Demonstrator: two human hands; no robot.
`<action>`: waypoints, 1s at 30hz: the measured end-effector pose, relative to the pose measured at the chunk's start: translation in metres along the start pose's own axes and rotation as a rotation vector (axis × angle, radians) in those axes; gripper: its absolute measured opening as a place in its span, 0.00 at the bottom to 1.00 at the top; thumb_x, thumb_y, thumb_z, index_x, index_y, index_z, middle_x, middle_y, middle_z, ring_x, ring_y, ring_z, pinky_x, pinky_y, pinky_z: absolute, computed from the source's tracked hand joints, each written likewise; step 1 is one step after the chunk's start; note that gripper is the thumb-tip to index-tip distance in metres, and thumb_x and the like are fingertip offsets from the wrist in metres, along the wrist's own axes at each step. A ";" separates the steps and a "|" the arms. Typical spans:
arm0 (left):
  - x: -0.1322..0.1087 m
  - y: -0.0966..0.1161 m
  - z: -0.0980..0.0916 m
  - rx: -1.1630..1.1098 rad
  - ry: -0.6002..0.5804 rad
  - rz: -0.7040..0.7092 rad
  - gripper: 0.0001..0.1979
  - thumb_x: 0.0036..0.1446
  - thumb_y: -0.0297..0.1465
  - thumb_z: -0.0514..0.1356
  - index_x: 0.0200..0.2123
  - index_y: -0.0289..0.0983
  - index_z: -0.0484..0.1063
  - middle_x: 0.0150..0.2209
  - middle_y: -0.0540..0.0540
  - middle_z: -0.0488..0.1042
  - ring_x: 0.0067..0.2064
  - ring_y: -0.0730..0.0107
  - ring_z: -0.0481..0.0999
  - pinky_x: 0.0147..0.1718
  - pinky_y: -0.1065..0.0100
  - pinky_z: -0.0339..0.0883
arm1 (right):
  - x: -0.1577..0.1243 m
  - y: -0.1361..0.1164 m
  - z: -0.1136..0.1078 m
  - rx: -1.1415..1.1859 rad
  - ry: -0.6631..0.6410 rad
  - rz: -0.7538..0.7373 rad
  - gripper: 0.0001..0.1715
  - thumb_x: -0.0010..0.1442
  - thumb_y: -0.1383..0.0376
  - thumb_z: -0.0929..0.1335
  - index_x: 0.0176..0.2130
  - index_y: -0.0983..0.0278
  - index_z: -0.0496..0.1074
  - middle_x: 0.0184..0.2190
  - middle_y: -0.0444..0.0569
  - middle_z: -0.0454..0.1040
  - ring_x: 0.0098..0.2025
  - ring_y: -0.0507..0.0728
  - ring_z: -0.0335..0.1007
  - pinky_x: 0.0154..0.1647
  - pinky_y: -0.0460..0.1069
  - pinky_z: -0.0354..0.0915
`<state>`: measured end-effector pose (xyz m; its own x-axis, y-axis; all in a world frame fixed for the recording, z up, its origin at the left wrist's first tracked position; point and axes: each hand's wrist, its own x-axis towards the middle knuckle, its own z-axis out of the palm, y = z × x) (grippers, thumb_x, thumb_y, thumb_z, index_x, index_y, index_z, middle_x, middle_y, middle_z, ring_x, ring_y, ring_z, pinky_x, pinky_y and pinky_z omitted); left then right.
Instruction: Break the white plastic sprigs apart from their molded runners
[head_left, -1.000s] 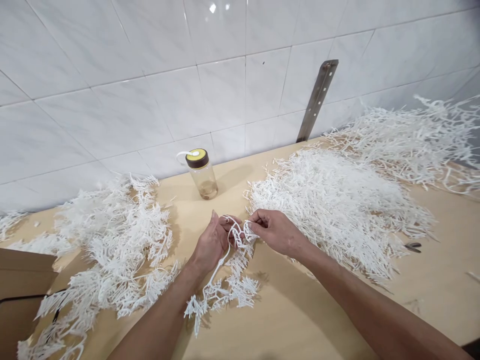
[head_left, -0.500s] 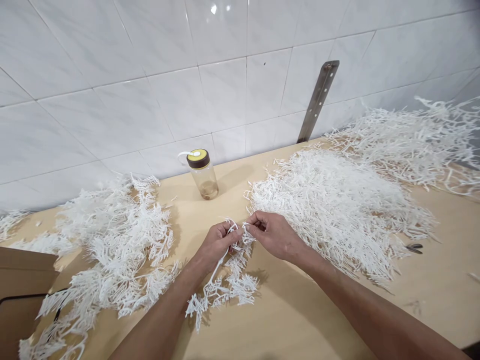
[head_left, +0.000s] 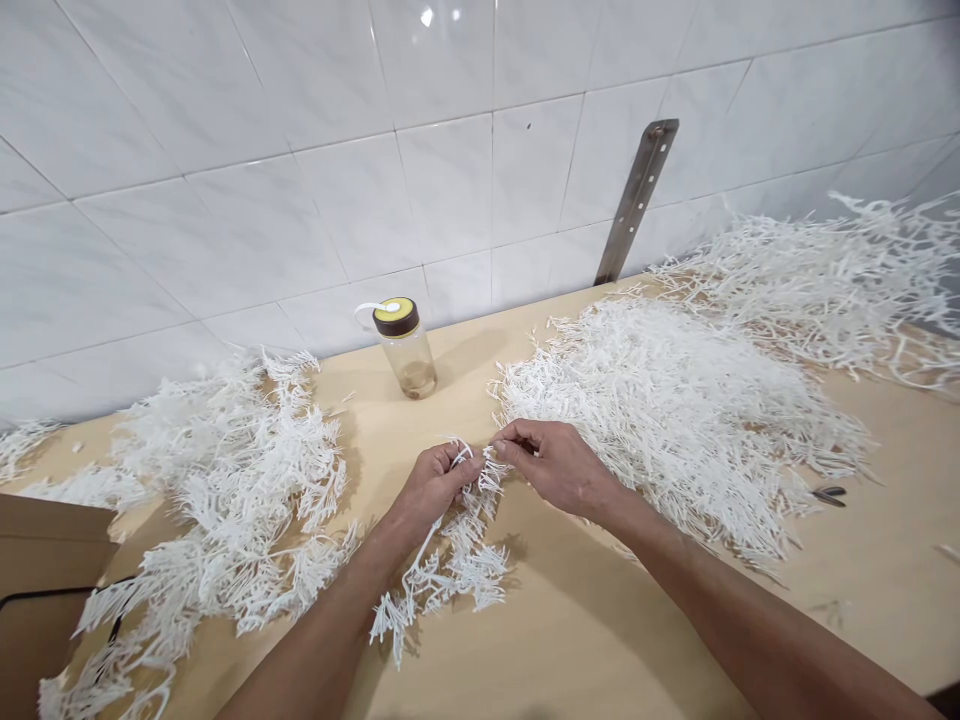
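A white plastic branch (head_left: 480,568) with feathery tufts hangs below my hands at the middle of the table. My left hand (head_left: 442,478) is closed on its stem, thumb pressed against the fingers. At the upper right end of the same branch, my right hand (head_left: 551,462) pinches a small tuft between thumb and fingertips. What exactly lies between those fingertips is too small to tell. To the right, a big heap of loose white plastic sprigs (head_left: 660,420) lies just beyond my right hand. Left of my forearm spreads a pile of tufted white branches (head_left: 247,490).
A clear bottle (head_left: 409,355) with a yellow and dark lid stands behind my hands. A perforated metal bracket (head_left: 637,205) leans at the tiled wall. Bare white stems (head_left: 840,270) lie at the back right. A cardboard box (head_left: 49,590) sits at left; a small dark metal tool (head_left: 830,495) is at right.
My right hand has shifted slightly and its fingers have straightened a little at the tuft. The hanging branch has swung slightly left. My left hand stays nearly still.
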<state>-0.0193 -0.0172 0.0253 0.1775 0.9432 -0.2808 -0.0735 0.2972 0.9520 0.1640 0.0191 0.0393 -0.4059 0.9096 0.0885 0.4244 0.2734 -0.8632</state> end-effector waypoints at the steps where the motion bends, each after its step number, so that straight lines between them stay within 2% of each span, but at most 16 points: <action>1: 0.000 0.001 0.000 0.001 0.009 -0.013 0.20 0.48 0.46 0.68 0.28 0.34 0.70 0.21 0.54 0.63 0.20 0.80 0.57 0.19 0.74 0.50 | 0.000 0.001 0.000 -0.002 0.010 -0.009 0.11 0.61 0.63 0.65 0.34 0.62 0.76 0.27 0.43 0.75 0.29 0.53 0.67 0.30 0.47 0.60; 7: 0.003 -0.001 -0.001 0.017 0.037 -0.050 0.18 0.48 0.44 0.67 0.28 0.35 0.70 0.21 0.54 0.67 0.15 0.84 0.51 0.14 0.75 0.41 | -0.002 0.000 0.000 0.008 -0.008 -0.072 0.10 0.62 0.63 0.64 0.34 0.62 0.75 0.27 0.44 0.75 0.29 0.53 0.66 0.29 0.47 0.60; 11: 0.005 -0.004 -0.004 0.022 0.025 -0.048 0.18 0.48 0.44 0.67 0.25 0.36 0.68 0.18 0.54 0.65 0.14 0.83 0.53 0.13 0.76 0.43 | -0.003 -0.003 -0.001 -0.013 -0.029 -0.100 0.08 0.61 0.65 0.65 0.33 0.62 0.74 0.28 0.44 0.75 0.29 0.52 0.66 0.28 0.46 0.59; 15: 0.003 -0.002 -0.003 0.033 -0.018 -0.071 0.20 0.48 0.46 0.66 0.25 0.36 0.65 0.18 0.55 0.62 0.14 0.83 0.52 0.12 0.76 0.42 | -0.004 -0.001 0.004 -0.146 0.026 -0.176 0.09 0.62 0.68 0.64 0.32 0.63 0.72 0.28 0.45 0.74 0.29 0.52 0.66 0.30 0.47 0.59; 17: 0.001 0.000 -0.001 0.025 -0.028 -0.081 0.21 0.48 0.47 0.66 0.24 0.37 0.64 0.17 0.56 0.61 0.14 0.83 0.52 0.13 0.76 0.42 | -0.002 0.003 0.008 -0.248 0.076 -0.247 0.09 0.62 0.70 0.63 0.32 0.64 0.71 0.29 0.46 0.73 0.30 0.53 0.66 0.31 0.47 0.59; 19: -0.002 0.002 0.001 0.022 -0.059 -0.078 0.22 0.47 0.47 0.67 0.24 0.37 0.63 0.17 0.56 0.59 0.15 0.83 0.52 0.14 0.76 0.42 | 0.000 0.008 0.009 -0.350 0.179 -0.292 0.10 0.62 0.71 0.61 0.31 0.64 0.68 0.28 0.48 0.71 0.28 0.53 0.64 0.30 0.48 0.58; 22: -0.003 0.000 0.005 0.035 -0.111 -0.050 0.23 0.46 0.48 0.67 0.23 0.36 0.63 0.18 0.56 0.58 0.16 0.83 0.52 0.14 0.76 0.43 | 0.005 0.015 0.001 -0.423 0.393 -0.266 0.10 0.60 0.73 0.61 0.29 0.63 0.65 0.27 0.48 0.69 0.27 0.53 0.62 0.29 0.48 0.57; 24: -0.002 -0.003 0.006 0.046 -0.091 -0.034 0.22 0.48 0.49 0.66 0.24 0.36 0.64 0.18 0.55 0.60 0.15 0.83 0.52 0.14 0.75 0.43 | 0.007 0.018 -0.008 -0.414 0.492 -0.239 0.08 0.59 0.73 0.62 0.29 0.63 0.65 0.27 0.47 0.68 0.28 0.53 0.62 0.30 0.48 0.58; 30: 0.002 -0.009 0.003 0.017 0.014 0.019 0.21 0.48 0.48 0.66 0.23 0.36 0.66 0.20 0.53 0.66 0.16 0.81 0.56 0.14 0.76 0.47 | 0.008 0.022 -0.024 -0.398 0.584 -0.198 0.05 0.59 0.70 0.64 0.31 0.62 0.67 0.29 0.47 0.71 0.27 0.53 0.65 0.31 0.49 0.61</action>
<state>-0.0157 -0.0186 0.0164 0.1630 0.9505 -0.2644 -0.0595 0.2770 0.9590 0.1895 0.0403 0.0326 -0.0553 0.8194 0.5705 0.6950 0.4418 -0.5672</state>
